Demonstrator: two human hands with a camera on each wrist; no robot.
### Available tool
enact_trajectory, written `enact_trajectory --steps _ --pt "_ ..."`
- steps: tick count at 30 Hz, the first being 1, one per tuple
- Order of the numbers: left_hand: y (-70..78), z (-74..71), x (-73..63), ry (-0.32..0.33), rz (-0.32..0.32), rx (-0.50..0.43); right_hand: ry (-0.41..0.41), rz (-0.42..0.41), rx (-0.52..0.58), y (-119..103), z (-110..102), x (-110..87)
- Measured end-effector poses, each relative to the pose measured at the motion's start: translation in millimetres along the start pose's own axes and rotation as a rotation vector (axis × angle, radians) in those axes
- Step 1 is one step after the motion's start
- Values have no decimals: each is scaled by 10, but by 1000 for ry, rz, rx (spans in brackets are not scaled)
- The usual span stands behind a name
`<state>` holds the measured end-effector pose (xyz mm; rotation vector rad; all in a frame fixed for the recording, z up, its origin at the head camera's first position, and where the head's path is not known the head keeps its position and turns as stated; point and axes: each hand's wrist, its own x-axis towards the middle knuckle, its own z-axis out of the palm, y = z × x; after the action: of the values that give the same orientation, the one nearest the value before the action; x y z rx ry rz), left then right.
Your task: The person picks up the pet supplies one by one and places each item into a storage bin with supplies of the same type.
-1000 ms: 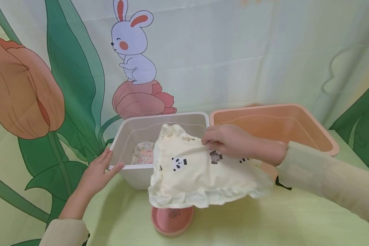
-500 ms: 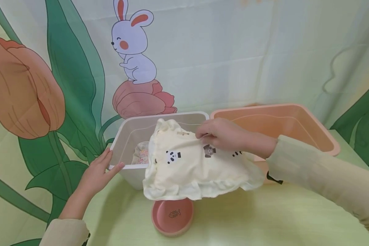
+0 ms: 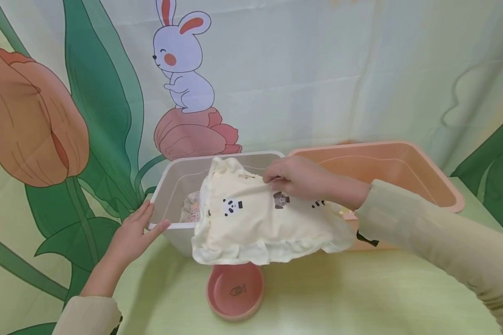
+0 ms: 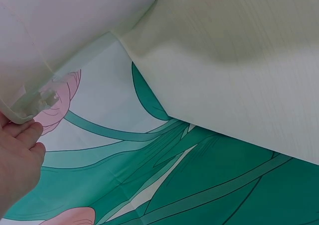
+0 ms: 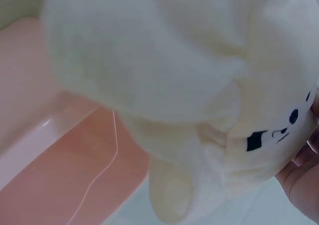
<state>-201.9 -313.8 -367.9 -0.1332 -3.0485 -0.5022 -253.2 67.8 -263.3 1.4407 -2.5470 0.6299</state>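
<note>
Over the desk, the right hand pinches a cushion, best lifted clear of the white bin's rim, where the left hand rests, spread.

A homelike place is showing, though the views are leaving the room unclear. A cloth with a printed rabbit and tulips is hanging behind a green table. There, a grey bin, an orange bin and a fishbone-marked bowl are standing, and frilly panda-print fabric is looking domestic.
</note>
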Motion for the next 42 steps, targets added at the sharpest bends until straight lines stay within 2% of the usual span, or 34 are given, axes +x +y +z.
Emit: enact_trajectory --steps 16,42 --pt "-4 7 -2 3 -4 7 -50 81 -19 22 32 181" --pt "-13 8 4 4 0 -1 -66 106 -47 77 119 414"
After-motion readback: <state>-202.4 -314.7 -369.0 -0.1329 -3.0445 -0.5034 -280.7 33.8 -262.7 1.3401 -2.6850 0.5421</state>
